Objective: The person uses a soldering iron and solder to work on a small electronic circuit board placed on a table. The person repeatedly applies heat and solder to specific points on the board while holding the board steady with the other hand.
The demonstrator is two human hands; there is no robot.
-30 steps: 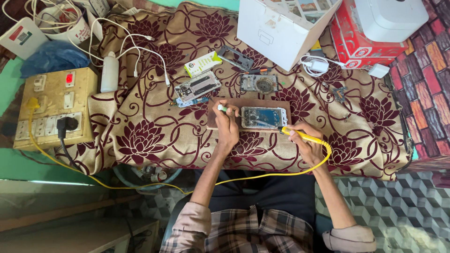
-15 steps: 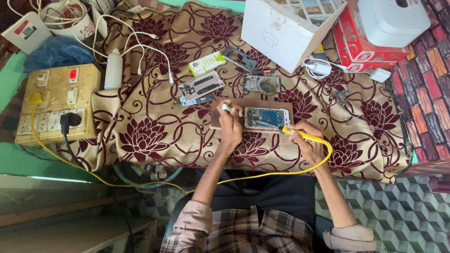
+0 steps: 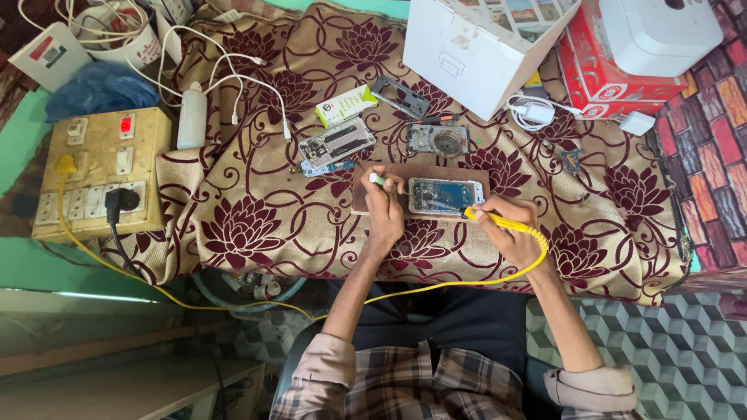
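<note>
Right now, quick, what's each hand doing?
Left hand: closed on a small white-tipped tool beside the opened phone.
Right hand: closed on a yellow soldering iron, tip at the phone.

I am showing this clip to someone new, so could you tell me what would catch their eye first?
Probably the opened phone on a brown board at the table's middle, with the right hand bringing a yellow corded tool to its edge and the left hand holding a small white-tipped item beside it. Next, the maroon flowered cloth, and the yellowed switchboard at far left.
</note>
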